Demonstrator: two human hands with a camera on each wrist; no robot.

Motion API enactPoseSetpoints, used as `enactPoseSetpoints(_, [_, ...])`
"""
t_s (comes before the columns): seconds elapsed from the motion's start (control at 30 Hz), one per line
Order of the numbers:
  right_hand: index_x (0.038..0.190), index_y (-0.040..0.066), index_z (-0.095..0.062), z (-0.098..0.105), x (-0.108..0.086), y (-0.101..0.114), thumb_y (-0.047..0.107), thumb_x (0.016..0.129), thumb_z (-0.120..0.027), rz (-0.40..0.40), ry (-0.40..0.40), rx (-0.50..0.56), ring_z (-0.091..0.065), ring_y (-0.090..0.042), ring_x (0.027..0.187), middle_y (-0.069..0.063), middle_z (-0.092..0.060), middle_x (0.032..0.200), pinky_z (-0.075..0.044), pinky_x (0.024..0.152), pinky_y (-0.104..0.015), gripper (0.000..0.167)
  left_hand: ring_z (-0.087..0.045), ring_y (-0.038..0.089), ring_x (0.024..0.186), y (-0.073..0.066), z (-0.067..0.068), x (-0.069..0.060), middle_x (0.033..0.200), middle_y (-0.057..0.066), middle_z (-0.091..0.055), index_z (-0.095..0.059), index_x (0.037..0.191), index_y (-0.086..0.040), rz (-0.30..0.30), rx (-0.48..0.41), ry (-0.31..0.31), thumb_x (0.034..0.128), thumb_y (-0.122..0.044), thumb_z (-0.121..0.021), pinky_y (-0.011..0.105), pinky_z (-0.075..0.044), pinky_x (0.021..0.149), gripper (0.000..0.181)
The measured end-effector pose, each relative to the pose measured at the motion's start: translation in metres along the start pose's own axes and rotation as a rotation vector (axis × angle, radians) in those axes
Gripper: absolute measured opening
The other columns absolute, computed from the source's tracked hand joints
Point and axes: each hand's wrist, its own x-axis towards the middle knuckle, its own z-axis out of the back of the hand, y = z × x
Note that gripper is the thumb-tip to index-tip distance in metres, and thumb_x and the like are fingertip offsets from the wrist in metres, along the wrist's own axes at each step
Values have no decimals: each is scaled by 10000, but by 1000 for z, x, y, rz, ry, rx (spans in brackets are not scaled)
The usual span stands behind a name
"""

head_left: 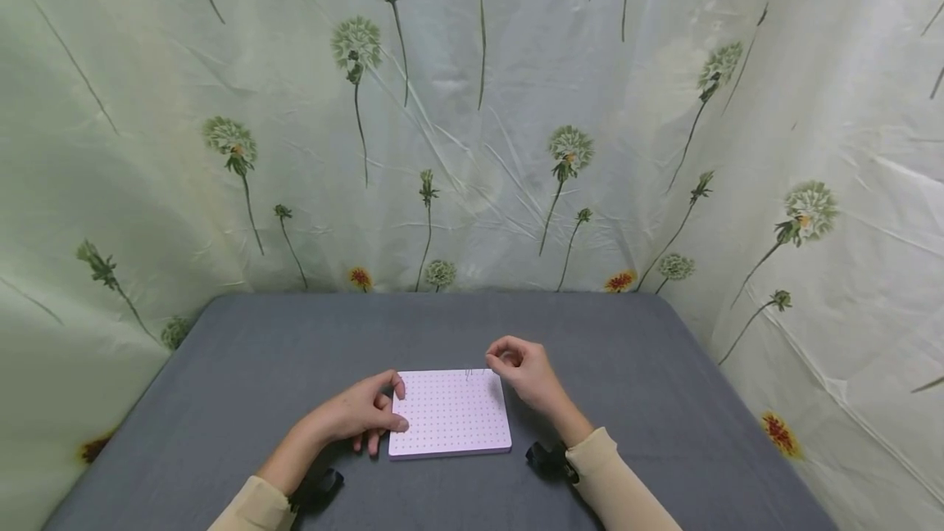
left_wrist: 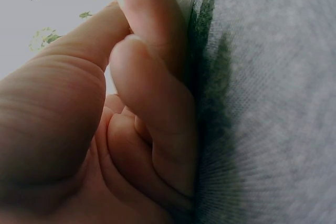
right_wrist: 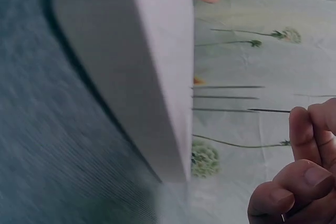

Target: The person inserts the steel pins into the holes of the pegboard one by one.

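Note:
A pale pink board (head_left: 457, 416) with a grid of small dots lies on the grey surface. My left hand (head_left: 365, 412) holds its left side, thumb on the dotted face and index finger near the far corner. In the left wrist view, the other fingers of the left hand (left_wrist: 152, 87) curl beside the board's edge, low by the cloth. My right hand (head_left: 525, 371) is over the far right corner, and its thumb and index finger pinch a thin dark needle (right_wrist: 270, 110). Several similar needles (right_wrist: 228, 97) stand upright in the board, close to the held one's tip.
The board rests on a grey cloth-covered table (head_left: 295, 342). A pale curtain (head_left: 472, 211) printed with dandelions hangs behind and along both sides. Black wrist devices (head_left: 549, 463) sit on both forearms, below the cream sleeves.

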Motion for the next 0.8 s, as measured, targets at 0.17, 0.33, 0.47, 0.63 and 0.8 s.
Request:
enactPoseSetpoints(0.17, [945,43,-746,-9,0,-2,86,956,-783,-14,-2,-8,-376,22,541,-49,-681,800,-319,525,-175,58,-615,79,418,0,1,0,636,16,-635,-499,1159,-90,1,3,0,912,-266,-850,227,-411,374,463])
enactPoseSetpoints(0.33, [955,56,-751,-13,-1,-6,107,963,-781,-33,7,-23,-368,24,542,-55,-716,857,-319,527,-178,59,-614,78,416,-1,1,0,634,16,-635,-498,1161,-86,-3,3,4,918,-258,-844,227,-412,374,457])
enactPoseSetpoints(0.47, [962,67,-757,-15,-1,-8,118,970,-777,-42,2,-28,-361,22,546,-67,-735,892,-315,536,-185,55,-611,76,415,-1,1,0,629,14,-633,-501,1160,-84,-2,5,4,918,-261,-844,224,-412,374,455])
enactPoseSetpoints(0.63, [960,85,-762,-16,0,-10,122,975,-770,-48,2,-27,-370,21,544,-55,-743,905,-319,548,-190,41,-610,74,416,-1,1,0,628,14,-637,-499,1159,-86,-1,7,5,918,-258,-843,222,-413,374,454])
enactPoseSetpoints(0.8, [960,88,-761,-17,-1,-10,148,977,-774,-53,5,-55,-374,14,550,-42,-745,915,-328,561,-195,63,-608,76,416,0,1,0,631,17,-640,-500,1162,-88,0,4,4,917,-263,-844,224,-413,376,457])
